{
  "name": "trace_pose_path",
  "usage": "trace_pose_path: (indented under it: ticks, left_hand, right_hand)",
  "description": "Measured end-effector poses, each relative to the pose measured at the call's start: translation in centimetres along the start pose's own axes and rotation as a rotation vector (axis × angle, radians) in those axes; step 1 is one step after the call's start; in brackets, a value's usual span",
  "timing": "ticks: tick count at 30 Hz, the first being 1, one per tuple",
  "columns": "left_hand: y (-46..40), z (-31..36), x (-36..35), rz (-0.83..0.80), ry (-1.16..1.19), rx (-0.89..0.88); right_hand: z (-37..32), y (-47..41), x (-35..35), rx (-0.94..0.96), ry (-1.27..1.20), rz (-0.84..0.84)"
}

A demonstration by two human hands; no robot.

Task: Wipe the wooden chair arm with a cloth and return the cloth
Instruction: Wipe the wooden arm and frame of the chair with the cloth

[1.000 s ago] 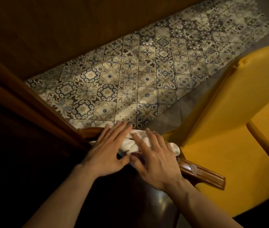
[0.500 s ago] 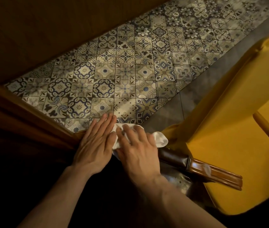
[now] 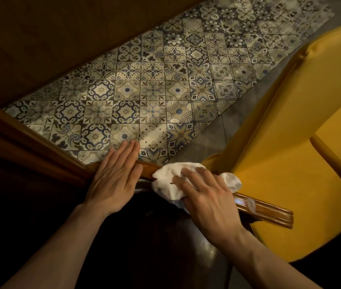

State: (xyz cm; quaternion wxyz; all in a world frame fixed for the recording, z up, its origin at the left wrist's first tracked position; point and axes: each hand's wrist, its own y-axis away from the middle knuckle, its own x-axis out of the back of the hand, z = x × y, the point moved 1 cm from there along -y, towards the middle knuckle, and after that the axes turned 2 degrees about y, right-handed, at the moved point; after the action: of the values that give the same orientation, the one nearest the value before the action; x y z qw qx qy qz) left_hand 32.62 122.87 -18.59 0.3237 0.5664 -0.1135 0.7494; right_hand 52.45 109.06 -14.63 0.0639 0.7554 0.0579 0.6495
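Observation:
A polished wooden chair arm [image 3: 269, 212] runs from centre left down to the right. A crumpled white cloth [image 3: 166, 180] lies on its middle. My right hand [image 3: 207, 197] presses down on the cloth, fingers spread over it. My left hand [image 3: 115, 176] lies flat on the arm's left end, fingers together, touching bare wood just left of the cloth. Part of the arm is hidden under both hands and the cloth.
A yellow upholstered chair [image 3: 290, 142] fills the right side. Patterned floor tiles [image 3: 144, 90] lie beyond the arm. Dark wood panelling [image 3: 40, 38] stands at the upper left, and a dark shiny surface [image 3: 165, 247] sits below my hands.
My right hand has slid the cloth to the right along the arm, away from my left hand. The left hand now rests on bare wood instead of on the cloth.

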Motion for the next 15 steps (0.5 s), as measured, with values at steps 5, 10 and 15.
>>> trace_pose_path:
  ticks: [5,10,15]
  left_hand:
    - [-0.1,-0.2,-0.2,-0.009,-0.030,0.010]
    - [-0.3,-0.1,0.1,-0.086,0.020,0.059]
    - [-0.6,6.8,-0.8,0.006,0.161,-0.099]
  right_hand:
    - [3.0,4.5,1.5,-0.184,-0.041,0.135]
    - [6.2,9.2,3.3,-0.316,-0.095,0.298]
    - [5.9,7.9,2.2,-0.296,-0.123,0.146]
